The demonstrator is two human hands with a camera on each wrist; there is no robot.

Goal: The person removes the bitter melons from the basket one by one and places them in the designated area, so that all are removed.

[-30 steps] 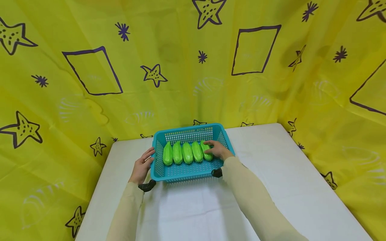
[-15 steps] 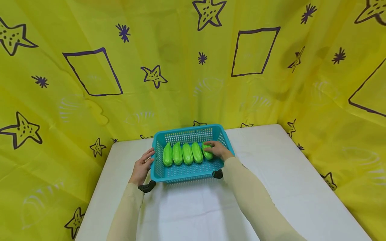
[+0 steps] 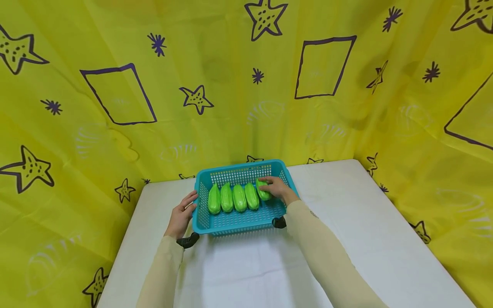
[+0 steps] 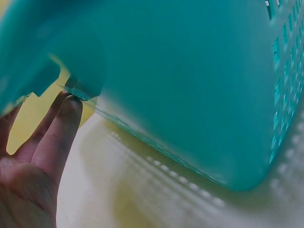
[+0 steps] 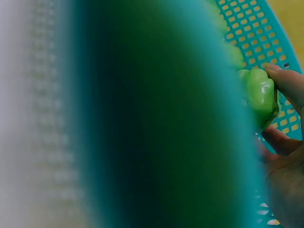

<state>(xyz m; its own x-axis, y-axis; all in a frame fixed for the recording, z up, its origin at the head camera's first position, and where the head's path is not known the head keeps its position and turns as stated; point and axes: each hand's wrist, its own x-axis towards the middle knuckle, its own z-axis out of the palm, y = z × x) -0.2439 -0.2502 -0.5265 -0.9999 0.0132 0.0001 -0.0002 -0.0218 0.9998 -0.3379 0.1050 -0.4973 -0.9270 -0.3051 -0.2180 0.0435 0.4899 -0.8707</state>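
Observation:
In the head view, a row of several glossy green ribbed gourds (image 3: 239, 198) lies in a turquoise perforated plastic basket (image 3: 240, 229). My right hand (image 3: 278, 188) grips the rightmost gourd (image 3: 264, 191), covering part of it. The right wrist view has thumb and fingers on opposite sides of that gourd (image 5: 260, 92), with the blurred basket rim (image 5: 156, 114) in front. At the basket's left side is my left hand (image 3: 182, 214), its fingertips on the outer wall. The left wrist view finds these fingers (image 4: 56, 128) fairly straight, reaching beneath the rim.
The basket stands on a white-covered table (image 3: 250, 273) near its back edge. Behind and on both sides hangs a yellow curtain (image 3: 227, 55) with dark star and frame drawings. A black wrist device (image 3: 188, 241) sits below the left hand.
The right hand first drew the rightmost gourd slightly away from its neighbour, then shifted it a little toward the back of the basket with its tip tilting left. The left hand stayed put.

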